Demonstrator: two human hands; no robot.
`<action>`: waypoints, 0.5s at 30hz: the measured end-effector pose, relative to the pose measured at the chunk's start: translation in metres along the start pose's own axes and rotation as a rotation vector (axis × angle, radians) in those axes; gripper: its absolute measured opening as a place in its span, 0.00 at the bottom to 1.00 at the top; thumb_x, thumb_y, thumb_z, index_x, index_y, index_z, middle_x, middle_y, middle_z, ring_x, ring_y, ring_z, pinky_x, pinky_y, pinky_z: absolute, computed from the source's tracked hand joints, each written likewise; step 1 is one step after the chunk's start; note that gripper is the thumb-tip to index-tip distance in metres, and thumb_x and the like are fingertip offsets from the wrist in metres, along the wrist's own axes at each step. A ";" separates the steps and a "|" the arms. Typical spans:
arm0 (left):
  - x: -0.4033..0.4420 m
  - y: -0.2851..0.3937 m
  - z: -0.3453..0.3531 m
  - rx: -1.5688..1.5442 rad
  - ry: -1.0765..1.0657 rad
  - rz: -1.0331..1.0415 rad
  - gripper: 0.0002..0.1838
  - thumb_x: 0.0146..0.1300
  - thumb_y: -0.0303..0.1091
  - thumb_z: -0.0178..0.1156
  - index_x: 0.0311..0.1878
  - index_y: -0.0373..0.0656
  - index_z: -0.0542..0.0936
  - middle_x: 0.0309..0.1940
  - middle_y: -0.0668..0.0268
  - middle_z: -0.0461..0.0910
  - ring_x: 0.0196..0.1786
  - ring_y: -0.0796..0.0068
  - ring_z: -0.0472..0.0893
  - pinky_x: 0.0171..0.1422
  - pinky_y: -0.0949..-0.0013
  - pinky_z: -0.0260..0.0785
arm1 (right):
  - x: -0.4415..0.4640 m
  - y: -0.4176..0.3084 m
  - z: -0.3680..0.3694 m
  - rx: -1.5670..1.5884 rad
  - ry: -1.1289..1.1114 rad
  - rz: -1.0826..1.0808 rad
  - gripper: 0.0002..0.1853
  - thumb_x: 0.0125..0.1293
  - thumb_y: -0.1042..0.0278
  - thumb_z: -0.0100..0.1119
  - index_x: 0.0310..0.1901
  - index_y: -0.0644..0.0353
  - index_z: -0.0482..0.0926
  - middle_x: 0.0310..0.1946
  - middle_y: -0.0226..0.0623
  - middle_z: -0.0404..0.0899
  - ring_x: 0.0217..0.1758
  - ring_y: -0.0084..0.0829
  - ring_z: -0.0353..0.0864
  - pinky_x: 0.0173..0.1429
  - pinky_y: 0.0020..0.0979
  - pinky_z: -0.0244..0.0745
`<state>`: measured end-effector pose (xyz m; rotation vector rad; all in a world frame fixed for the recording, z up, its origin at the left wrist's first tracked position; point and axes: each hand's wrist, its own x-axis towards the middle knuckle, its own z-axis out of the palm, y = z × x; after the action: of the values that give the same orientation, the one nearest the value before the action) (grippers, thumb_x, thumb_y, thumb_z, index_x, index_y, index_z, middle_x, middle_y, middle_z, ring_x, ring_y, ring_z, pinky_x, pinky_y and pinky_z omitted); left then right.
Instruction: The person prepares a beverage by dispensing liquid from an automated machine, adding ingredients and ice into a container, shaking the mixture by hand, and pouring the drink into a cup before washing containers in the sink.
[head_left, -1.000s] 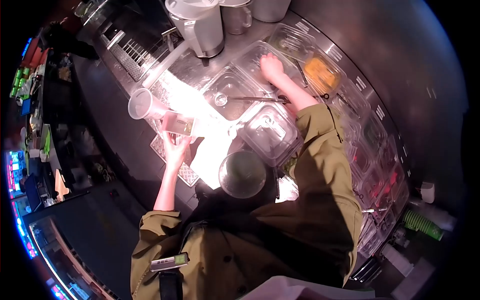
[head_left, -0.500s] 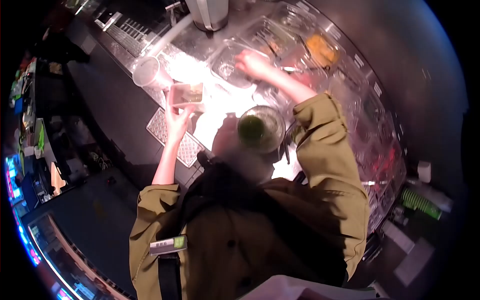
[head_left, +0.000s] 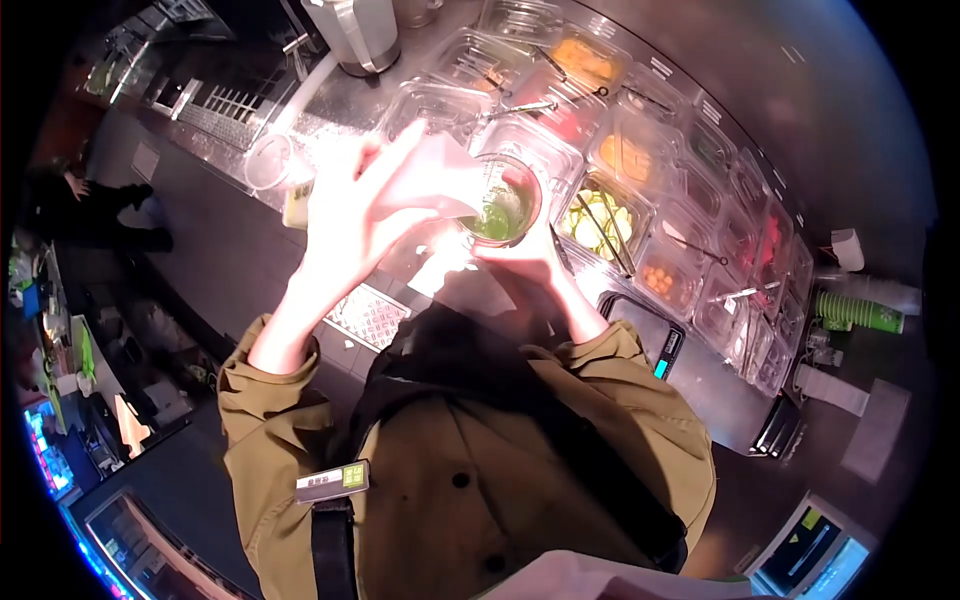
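Note:
My left hand (head_left: 365,205) is closed around a pale, overexposed cup (head_left: 440,172), tipped sideways with its mouth at a round clear jug (head_left: 537,195). Green contents (head_left: 495,218) show inside the jug, with something reddish near its rim. My right hand (head_left: 525,260) wraps the near side of the jug, its fingers partly hidden. Just right of the jug stands a clear tub of sliced cucumber (head_left: 600,222) with tongs lying across it. Another translucent cup (head_left: 270,162) stands to the left, beyond my left hand.
Several clear tubs, one with orange pieces (head_left: 585,62), line the counter at the back and right. A digital scale (head_left: 640,335) lies at the near right. Stacked green cups (head_left: 860,312) lie far right. A blender jug (head_left: 355,35) stands at the back. Another person's hand (head_left: 77,185) shows far left.
My right hand has come back from the rear tubs and now holds the jug. The left has moved right, from a small square container to the tipped cup. My view has shifted.

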<state>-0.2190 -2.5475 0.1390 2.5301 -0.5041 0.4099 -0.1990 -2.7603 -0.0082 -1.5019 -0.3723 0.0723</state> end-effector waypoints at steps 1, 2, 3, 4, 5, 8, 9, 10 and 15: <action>0.006 0.007 -0.003 0.098 -0.030 0.073 0.40 0.38 0.36 0.70 0.60 0.47 0.68 0.41 0.58 0.69 0.43 0.59 0.71 0.50 0.64 0.63 | 0.000 -0.003 0.006 0.024 0.012 -0.009 0.64 0.29 0.64 0.76 0.65 0.65 0.39 0.61 0.54 0.50 0.67 0.44 0.49 0.69 0.42 0.47; 0.011 0.012 -0.006 0.169 -0.060 0.132 0.39 0.38 0.37 0.69 0.59 0.48 0.68 0.41 0.58 0.69 0.44 0.60 0.71 0.51 0.63 0.63 | 0.000 -0.006 0.009 0.048 0.024 -0.017 0.62 0.29 0.64 0.76 0.64 0.65 0.42 0.60 0.54 0.51 0.66 0.44 0.51 0.68 0.43 0.48; 0.014 0.018 -0.009 0.238 -0.090 0.187 0.39 0.37 0.37 0.69 0.59 0.49 0.68 0.41 0.58 0.69 0.44 0.60 0.71 0.51 0.63 0.62 | -0.001 -0.007 0.010 -0.027 0.015 -0.042 0.61 0.29 0.64 0.76 0.64 0.65 0.42 0.60 0.54 0.52 0.66 0.45 0.51 0.68 0.43 0.48; 0.016 0.023 -0.010 0.308 -0.117 0.240 0.39 0.37 0.37 0.69 0.59 0.49 0.69 0.41 0.58 0.69 0.45 0.60 0.71 0.52 0.62 0.62 | -0.002 -0.008 0.011 -0.103 0.005 -0.068 0.61 0.30 0.64 0.76 0.64 0.65 0.43 0.60 0.53 0.52 0.66 0.45 0.51 0.68 0.43 0.48; 0.018 0.028 -0.012 0.340 -0.158 0.252 0.39 0.36 0.36 0.68 0.58 0.51 0.69 0.40 0.60 0.68 0.45 0.61 0.70 0.53 0.62 0.61 | -0.002 -0.008 0.013 -0.179 -0.008 -0.094 0.60 0.30 0.64 0.76 0.64 0.65 0.43 0.59 0.53 0.52 0.66 0.45 0.51 0.68 0.43 0.49; 0.014 0.037 -0.004 0.576 -0.157 0.335 0.35 0.38 0.34 0.64 0.57 0.51 0.69 0.36 0.61 0.68 0.44 0.63 0.69 0.55 0.61 0.59 | -0.002 -0.007 0.022 -0.398 -0.047 -0.173 0.59 0.30 0.64 0.75 0.63 0.65 0.44 0.59 0.52 0.53 0.66 0.46 0.51 0.68 0.43 0.50; 0.013 0.046 -0.004 0.644 -0.230 0.327 0.32 0.42 0.33 0.61 0.56 0.49 0.69 0.36 0.61 0.68 0.44 0.64 0.69 0.56 0.60 0.58 | -0.002 -0.010 0.026 -0.471 -0.060 -0.197 0.58 0.30 0.64 0.75 0.63 0.65 0.45 0.59 0.52 0.53 0.66 0.47 0.51 0.68 0.43 0.50; 0.011 0.054 -0.003 0.710 -0.306 0.317 0.29 0.45 0.32 0.58 0.56 0.46 0.69 0.36 0.61 0.68 0.44 0.64 0.69 0.57 0.59 0.58 | -0.004 -0.023 0.027 -0.447 -0.097 -0.231 0.58 0.30 0.64 0.74 0.63 0.65 0.45 0.59 0.52 0.53 0.65 0.49 0.52 0.67 0.44 0.51; 0.012 0.067 0.002 0.842 -0.330 0.306 0.24 0.50 0.33 0.53 0.54 0.41 0.70 0.40 0.61 0.69 0.48 0.65 0.69 0.60 0.58 0.55 | -0.007 -0.020 0.039 -0.231 -0.063 -0.099 0.55 0.34 0.64 0.73 0.62 0.66 0.46 0.60 0.52 0.52 0.64 0.49 0.54 0.66 0.44 0.52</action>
<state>-0.2364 -2.6058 0.1709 3.3703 -1.0226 0.3621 -0.2200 -2.7269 0.0113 -1.7091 -0.5188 -0.0024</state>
